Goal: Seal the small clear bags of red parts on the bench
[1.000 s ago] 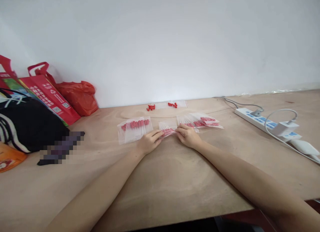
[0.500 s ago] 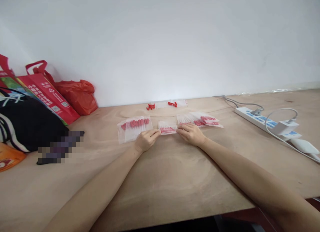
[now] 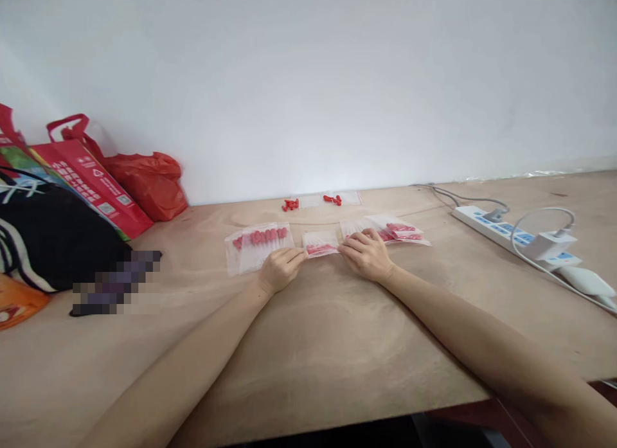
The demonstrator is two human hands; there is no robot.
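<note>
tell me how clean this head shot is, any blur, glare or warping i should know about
Head view: even, soft light, with only faint shadows under the left hand and right hand; the small bag between them looks soft, its red contents undefined; a patch by the black bag is pixelated; the table edge bows from wide-angle warping.

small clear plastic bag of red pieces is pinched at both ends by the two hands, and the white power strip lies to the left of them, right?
Not quite. The head view shows the white power strip to the right of the hands, not the left. The small clear plastic bag of red pieces is indeed held at both ends by the left hand and right hand.
</note>
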